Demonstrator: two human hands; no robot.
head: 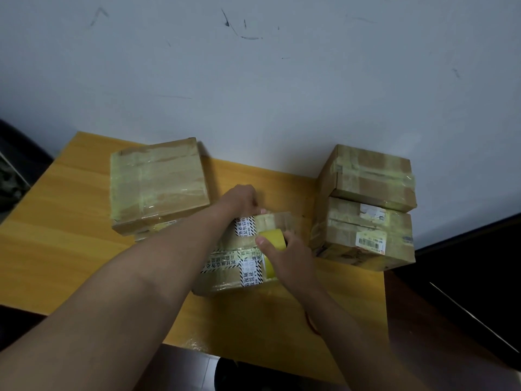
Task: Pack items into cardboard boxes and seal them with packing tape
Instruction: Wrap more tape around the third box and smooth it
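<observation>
Packing station — taped boxes [159,180] (stacked) on wooden table [70,221].

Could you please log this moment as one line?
step: taping middle box | right hand: grips tape roll | left hand: on box's far edge | taped boxes either side

Both forearms are bare from the near edge of the view to the wrists; no sleeve, cuff or glove shows on either. The left hand [242,198] and the right hand [287,256] carry no ring or watch that can be made out. The one thing worn is a thin red band [310,323] round the right forearm, a short way behind the wrist on the side away from the right hand, showing as a narrow curved line across the arm's outer edge. The right thumbnail is short and plain. The rest of the person is out of view.
</observation>
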